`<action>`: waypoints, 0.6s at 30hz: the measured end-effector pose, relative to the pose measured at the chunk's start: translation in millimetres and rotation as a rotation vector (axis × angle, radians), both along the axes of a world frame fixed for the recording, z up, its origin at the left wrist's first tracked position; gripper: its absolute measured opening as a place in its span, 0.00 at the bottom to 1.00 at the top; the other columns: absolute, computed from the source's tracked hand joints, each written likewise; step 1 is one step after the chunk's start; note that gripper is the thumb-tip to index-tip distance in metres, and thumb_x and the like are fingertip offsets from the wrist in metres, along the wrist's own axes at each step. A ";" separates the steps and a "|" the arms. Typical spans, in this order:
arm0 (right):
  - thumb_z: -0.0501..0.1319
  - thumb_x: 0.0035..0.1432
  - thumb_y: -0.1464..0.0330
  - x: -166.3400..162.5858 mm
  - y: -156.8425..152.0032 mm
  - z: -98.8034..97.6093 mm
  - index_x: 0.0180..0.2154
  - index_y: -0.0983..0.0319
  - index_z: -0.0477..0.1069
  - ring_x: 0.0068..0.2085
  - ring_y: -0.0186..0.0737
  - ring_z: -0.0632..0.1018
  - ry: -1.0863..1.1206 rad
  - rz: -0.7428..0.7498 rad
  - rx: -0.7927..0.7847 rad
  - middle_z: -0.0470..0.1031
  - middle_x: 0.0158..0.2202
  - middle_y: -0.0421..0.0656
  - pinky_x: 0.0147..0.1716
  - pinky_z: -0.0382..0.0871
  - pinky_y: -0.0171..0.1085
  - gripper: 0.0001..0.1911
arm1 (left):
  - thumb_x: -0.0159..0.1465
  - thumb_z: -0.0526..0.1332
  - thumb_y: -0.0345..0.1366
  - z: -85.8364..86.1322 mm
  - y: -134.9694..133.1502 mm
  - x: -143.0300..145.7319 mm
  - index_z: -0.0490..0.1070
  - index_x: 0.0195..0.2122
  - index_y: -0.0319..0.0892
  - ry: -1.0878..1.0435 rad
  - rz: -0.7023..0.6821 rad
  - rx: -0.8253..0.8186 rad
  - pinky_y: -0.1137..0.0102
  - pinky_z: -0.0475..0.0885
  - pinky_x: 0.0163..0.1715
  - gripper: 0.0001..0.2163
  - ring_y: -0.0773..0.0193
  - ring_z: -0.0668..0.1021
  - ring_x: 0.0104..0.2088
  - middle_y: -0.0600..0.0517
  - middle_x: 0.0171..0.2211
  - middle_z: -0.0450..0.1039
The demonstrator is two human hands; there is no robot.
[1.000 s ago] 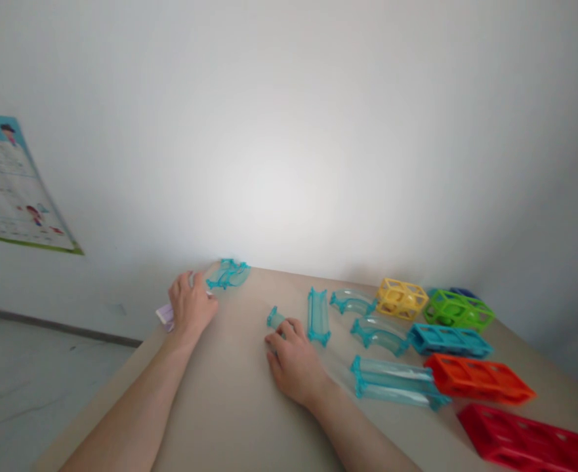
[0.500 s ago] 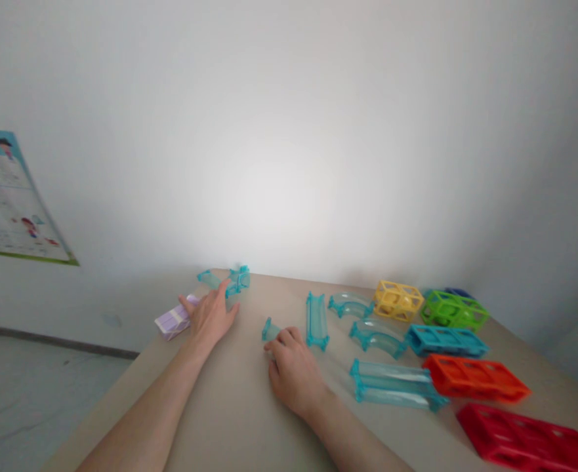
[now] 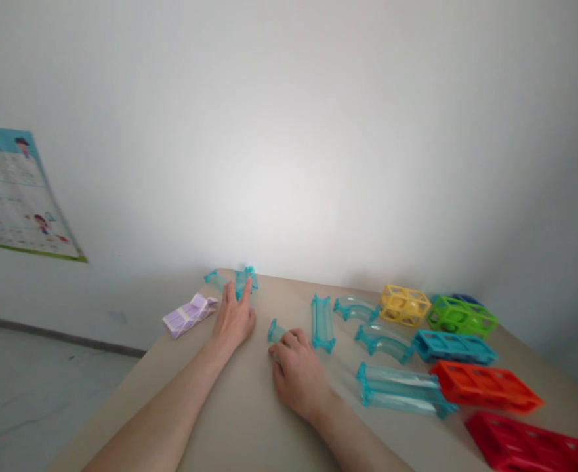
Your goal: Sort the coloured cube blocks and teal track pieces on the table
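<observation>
My left hand (image 3: 234, 318) lies flat on the beige table (image 3: 249, 419) with fingers stretched out, its fingertips touching a clear teal track piece (image 3: 242, 280) at the far edge. A lilac block (image 3: 189, 314) rests just left of that hand. My right hand (image 3: 298, 373) rests palm down with fingers curled over a small teal track piece (image 3: 275, 330); only its end shows. A straight teal track (image 3: 322, 321) lies just right of those fingers.
Curved teal tracks (image 3: 355, 307) (image 3: 384, 343) and a long teal tube (image 3: 401, 393) lie to the right. Past them sit yellow (image 3: 404, 305), green (image 3: 460, 316), blue (image 3: 453, 347), orange (image 3: 485, 387) and red (image 3: 535, 449) lattice blocks. A white wall stands behind; a poster (image 3: 13, 196) hangs at left.
My left hand slid right, off the lilac block, and now reaches the teal piece at the far edge. My right hand has stayed on the small teal piece.
</observation>
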State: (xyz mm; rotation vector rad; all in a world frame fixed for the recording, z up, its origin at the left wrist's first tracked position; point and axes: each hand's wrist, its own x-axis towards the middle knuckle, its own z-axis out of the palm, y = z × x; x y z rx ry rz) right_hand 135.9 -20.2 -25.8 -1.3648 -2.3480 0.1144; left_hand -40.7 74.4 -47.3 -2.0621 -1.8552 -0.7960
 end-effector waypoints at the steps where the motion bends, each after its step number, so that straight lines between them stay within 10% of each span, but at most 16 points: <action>1: 0.55 0.54 0.77 -0.2 -0.2 0.3 0.41 0.60 0.75 0.50 0.49 0.67 -0.001 0.002 -0.002 0.73 0.41 0.50 0.49 0.64 0.44 0.15 | 0.58 0.59 0.32 -0.5 2.0 -2.4 0.51 0.66 0.40 -0.033 -0.039 -0.019 0.53 0.58 0.59 0.34 0.43 0.58 0.63 0.36 0.62 0.53; 7: 0.54 0.57 0.76 -0.3 1.1 0.0 0.40 0.60 0.75 0.50 0.48 0.67 0.006 -0.002 -0.007 0.73 0.40 0.50 0.48 0.65 0.44 0.14 | 0.61 0.57 0.34 5.2 9.2 -18.3 0.76 0.40 0.42 -0.239 -0.141 -0.113 0.63 0.65 0.51 0.10 0.55 0.74 0.48 0.44 0.45 0.73; 18: 0.56 0.49 0.78 -3.0 -3.6 -2.6 0.53 0.63 0.67 0.52 0.46 0.67 0.108 -0.108 -0.025 0.65 0.49 0.51 0.54 0.62 0.40 0.27 | 0.58 0.60 0.37 6.3 7.7 -12.0 0.69 0.21 0.40 -0.326 -0.151 -0.133 0.70 0.65 0.30 0.11 0.64 0.70 0.25 0.54 0.20 0.66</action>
